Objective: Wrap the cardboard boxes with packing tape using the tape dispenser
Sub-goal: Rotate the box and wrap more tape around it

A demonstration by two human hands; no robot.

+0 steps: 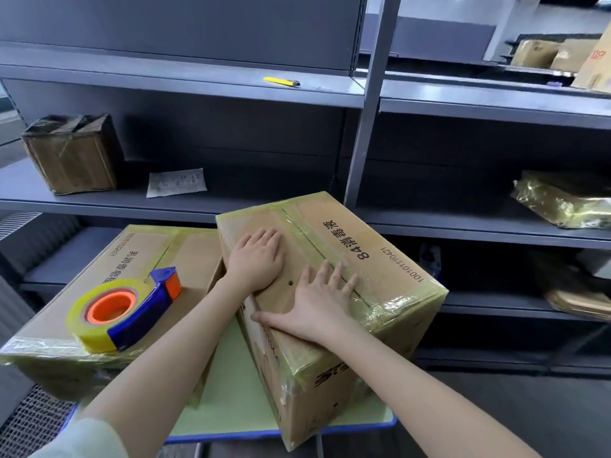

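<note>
Neither grip holds anything. At far left, the blue-and-orange tape dispenser with its yellowish roll (125, 312) rests on the flat taped cardboard box (148, 252). Next, my left grip (256, 259) lies palm-down, fingers straight, on the taller brown cardboard box (390, 269); my right grip (322, 299) spreads flat beside its taped seam. I judge this a smoothing step: brace left, sweep right outward firmly, minding the near corner, which seems to overhang the pale green surface (231, 401).
</note>
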